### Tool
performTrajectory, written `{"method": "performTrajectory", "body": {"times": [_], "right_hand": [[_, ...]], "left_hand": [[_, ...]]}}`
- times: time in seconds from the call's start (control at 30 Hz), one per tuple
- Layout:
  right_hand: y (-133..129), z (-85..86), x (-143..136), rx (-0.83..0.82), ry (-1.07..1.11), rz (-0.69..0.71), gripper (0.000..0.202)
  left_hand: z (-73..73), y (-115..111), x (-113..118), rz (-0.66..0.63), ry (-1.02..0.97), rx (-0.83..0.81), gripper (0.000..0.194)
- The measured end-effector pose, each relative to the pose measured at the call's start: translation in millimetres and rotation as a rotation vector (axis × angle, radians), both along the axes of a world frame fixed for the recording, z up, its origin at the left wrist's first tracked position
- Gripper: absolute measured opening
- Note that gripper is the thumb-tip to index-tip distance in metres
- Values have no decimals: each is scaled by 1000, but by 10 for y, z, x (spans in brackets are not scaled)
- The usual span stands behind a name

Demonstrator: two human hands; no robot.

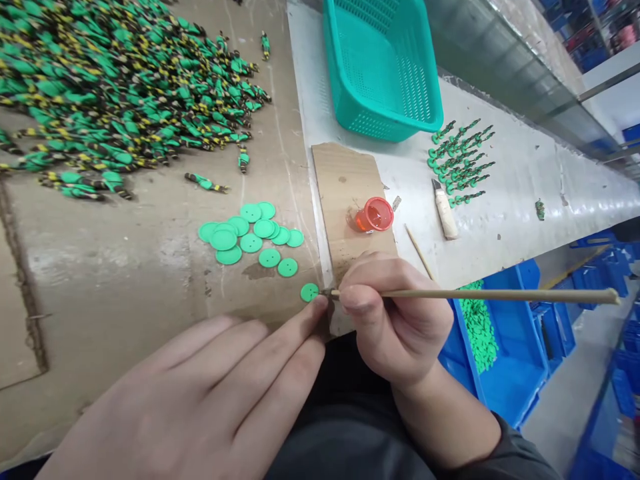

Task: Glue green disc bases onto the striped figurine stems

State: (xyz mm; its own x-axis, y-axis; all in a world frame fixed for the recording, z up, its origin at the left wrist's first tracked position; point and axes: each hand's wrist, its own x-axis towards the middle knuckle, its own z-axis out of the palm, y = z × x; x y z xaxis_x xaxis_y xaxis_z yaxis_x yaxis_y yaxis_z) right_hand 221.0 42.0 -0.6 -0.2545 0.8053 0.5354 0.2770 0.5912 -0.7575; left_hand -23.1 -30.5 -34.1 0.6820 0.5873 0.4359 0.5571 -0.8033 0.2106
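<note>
Brown and white sheeting covered the table (125,267), which bore a broad heap of small figures (130,87) in green, black and yellow at its far left. A blue bin (515,347) with bright green pieces (477,333) inside stood beyond the near edge at right, and a teal perforated basket (385,127) rested at the far side. The left hand (200,393) lay palm down, its fingers extended side by side; the thumb was hidden, so the state of this grip could not be told. The grip of the right hand (400,320) was clamped, thumb against fingers, on a long thin stick (500,295). Between basket and right hand lay a piece of cardboard (345,177), bearing a red cup (377,215). Farther right, slender figures on green bases (463,180) stood in rows near a pale-handled knife (445,213) and a second stick (419,250). Green discs (251,243) lay loosely clustered on the brown area. The single disc (307,292) lay apart from these, just beyond the left fingertips, with the stick's dark tip at its right edge.
</note>
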Motion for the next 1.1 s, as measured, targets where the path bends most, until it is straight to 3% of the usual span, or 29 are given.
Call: {"method": "performTrajectory", "body": {"times": [0.3, 0.57, 0.9, 1.1], "right_hand": [[14, -7, -33, 28, 18, 6, 17], [10, 2, -42, 22, 4, -11, 17], [8, -19, -38, 40, -21, -32, 15], [5, 32, 12, 66, 110, -96, 17]], "left_hand": [[-180, -37, 78, 61, -209, -18, 58], [3, -81, 63, 74, -114, -125, 63], [15, -80, 46, 72, -109, -125, 58], [21, -57, 50, 94, -95, -114, 52]]}}
